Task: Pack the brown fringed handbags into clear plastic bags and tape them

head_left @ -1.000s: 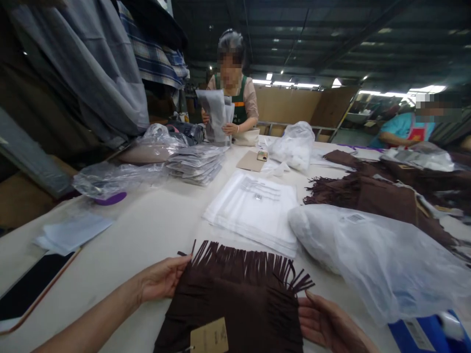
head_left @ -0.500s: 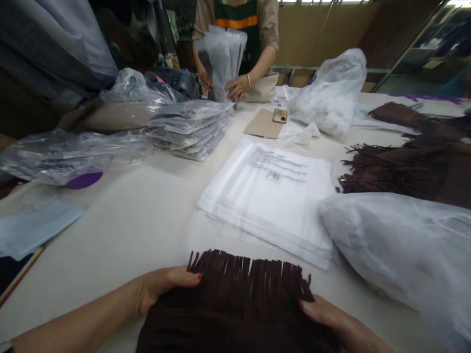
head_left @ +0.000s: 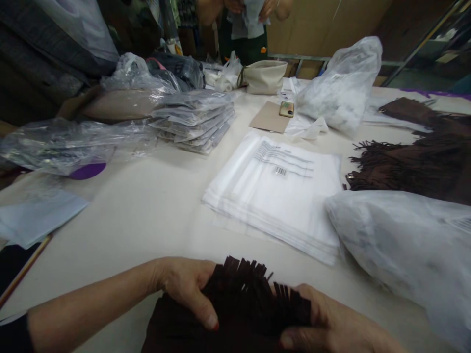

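A dark brown fringed piece [head_left: 235,314] lies at the bottom centre, its cut strips bunched and pointing away from me. My left hand [head_left: 191,289] grips its left edge, thumb on top and fingers underneath out of sight. On the right side my right hand [head_left: 320,321] is closed round the fringe, its thumb over the dark material. Beyond the piece lies a stack of white plastic bags [head_left: 272,196] with printed lines and a barcode label.
Packed flat bags [head_left: 195,117] are piled at the back left beside crumpled clear plastic [head_left: 73,144]. More brown fringed pieces [head_left: 423,162] and a filled white bag [head_left: 397,245] are at the right. A phone [head_left: 286,109] rests on cardboard [head_left: 270,117]. Opposite, a person's hands [head_left: 268,9] hold plastic.
Both my hands have moved inward over the fringe, which is now bunched rather than spread. The person opposite has raised the plastic, uncovering a beige pouch on the table.
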Action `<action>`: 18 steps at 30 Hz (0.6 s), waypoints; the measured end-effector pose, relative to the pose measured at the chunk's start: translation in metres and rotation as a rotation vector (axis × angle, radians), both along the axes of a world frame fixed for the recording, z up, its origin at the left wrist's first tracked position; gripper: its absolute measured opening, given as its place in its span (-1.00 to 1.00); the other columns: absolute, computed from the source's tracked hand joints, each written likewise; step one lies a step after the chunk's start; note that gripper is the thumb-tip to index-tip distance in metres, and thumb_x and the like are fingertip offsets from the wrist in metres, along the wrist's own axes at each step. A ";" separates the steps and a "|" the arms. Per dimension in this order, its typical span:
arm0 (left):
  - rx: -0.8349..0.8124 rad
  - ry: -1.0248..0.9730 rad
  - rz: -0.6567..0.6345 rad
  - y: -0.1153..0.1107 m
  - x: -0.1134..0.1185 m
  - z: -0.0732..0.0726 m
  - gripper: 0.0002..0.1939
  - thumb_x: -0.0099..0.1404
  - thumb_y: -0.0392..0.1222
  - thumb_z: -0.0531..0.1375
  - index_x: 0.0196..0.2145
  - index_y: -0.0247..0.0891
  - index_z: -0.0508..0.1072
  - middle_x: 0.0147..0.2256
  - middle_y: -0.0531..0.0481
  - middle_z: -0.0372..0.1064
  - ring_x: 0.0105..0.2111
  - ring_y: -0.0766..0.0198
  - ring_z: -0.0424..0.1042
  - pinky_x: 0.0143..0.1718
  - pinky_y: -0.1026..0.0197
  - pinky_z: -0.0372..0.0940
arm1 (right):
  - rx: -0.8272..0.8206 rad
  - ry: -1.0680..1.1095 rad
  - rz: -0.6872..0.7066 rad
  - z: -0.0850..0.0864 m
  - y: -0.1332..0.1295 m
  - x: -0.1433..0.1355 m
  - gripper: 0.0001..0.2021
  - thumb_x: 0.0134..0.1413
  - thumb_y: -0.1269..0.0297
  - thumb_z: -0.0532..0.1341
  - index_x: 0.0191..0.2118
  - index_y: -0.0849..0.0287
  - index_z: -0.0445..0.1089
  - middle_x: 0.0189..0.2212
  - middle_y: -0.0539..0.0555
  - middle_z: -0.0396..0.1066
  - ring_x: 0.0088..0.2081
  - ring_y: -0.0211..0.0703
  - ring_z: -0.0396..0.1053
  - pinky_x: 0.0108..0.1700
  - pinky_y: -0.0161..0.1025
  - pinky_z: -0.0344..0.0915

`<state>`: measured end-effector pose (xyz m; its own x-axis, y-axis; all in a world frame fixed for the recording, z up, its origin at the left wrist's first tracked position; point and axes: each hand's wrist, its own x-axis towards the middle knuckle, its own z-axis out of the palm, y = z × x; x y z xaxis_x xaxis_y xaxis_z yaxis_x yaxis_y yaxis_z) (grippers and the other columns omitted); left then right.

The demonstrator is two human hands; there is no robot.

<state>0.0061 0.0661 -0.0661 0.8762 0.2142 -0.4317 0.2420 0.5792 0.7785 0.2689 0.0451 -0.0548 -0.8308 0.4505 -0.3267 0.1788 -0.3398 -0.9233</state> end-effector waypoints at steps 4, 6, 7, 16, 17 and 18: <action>0.650 0.033 -0.066 -0.033 0.000 0.019 -0.45 0.19 -0.29 0.15 0.15 -0.15 0.25 0.13 0.02 0.23 0.14 0.04 0.18 0.20 0.05 0.05 | 0.716 -0.074 0.035 -0.015 -0.042 -0.002 -0.68 0.23 0.33 0.04 0.06 0.01 0.33 -0.06 0.07 0.44 0.04 -0.12 0.32 0.14 -0.07 0.17; 0.907 -0.006 -0.065 -0.054 -0.002 0.018 -0.32 0.19 -0.30 0.17 0.23 -0.13 0.05 0.22 -0.05 0.02 0.21 0.02 0.05 0.25 -0.03 -0.09 | 1.032 -0.077 -0.006 -0.042 -0.066 -0.001 -0.67 0.24 0.35 0.03 0.08 0.00 0.31 -0.03 0.08 0.43 0.13 -0.11 0.22 0.21 0.01 0.04; 0.995 -0.022 -0.076 -0.065 -0.003 0.016 -0.29 0.20 -0.27 0.18 0.25 -0.13 -0.01 0.24 -0.08 -0.05 0.22 0.01 0.00 0.26 -0.06 -0.13 | 1.137 -0.099 -0.026 -0.056 -0.078 0.000 -0.68 0.23 0.32 0.05 0.07 0.01 0.32 -0.04 0.07 0.44 0.14 -0.10 0.20 0.21 0.01 0.03; 1.209 0.034 -0.274 -0.135 0.005 0.034 -0.46 0.34 -0.20 -0.04 0.25 -0.22 -0.01 0.19 -0.14 0.06 0.22 0.06 0.01 0.26 -0.01 -0.10 | 1.290 -0.041 -0.115 -0.075 -0.143 0.009 -0.78 0.25 0.27 0.05 -0.11 0.06 0.41 -0.16 0.00 0.51 0.02 -0.22 0.35 0.17 -0.16 0.13; 1.247 0.029 -0.249 -0.141 0.003 0.036 -0.47 0.35 -0.20 -0.06 0.25 -0.16 -0.02 0.18 -0.10 0.09 0.22 0.07 0.02 0.25 -0.01 -0.07 | 1.280 0.001 -0.157 -0.065 -0.148 0.012 -0.79 0.24 0.25 0.07 -0.11 0.06 0.41 -0.19 0.01 0.52 -0.04 -0.22 0.40 0.13 -0.21 0.20; 1.312 0.025 -0.200 -0.147 0.000 0.037 -0.47 0.36 -0.19 -0.05 0.26 -0.10 -0.05 0.17 -0.07 0.12 0.21 0.06 0.04 0.24 -0.02 -0.03 | 1.272 0.024 -0.214 -0.054 -0.152 0.016 -0.81 0.22 0.27 0.10 -0.11 0.07 0.40 -0.22 0.02 0.52 -0.10 -0.22 0.44 0.08 -0.25 0.26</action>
<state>0.0065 -0.0805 -0.0292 0.9362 0.3509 -0.0214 0.2567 -0.6406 0.7237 0.2848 -0.1070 -0.1090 -0.7038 0.5559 0.4422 0.2087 0.7569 -0.6194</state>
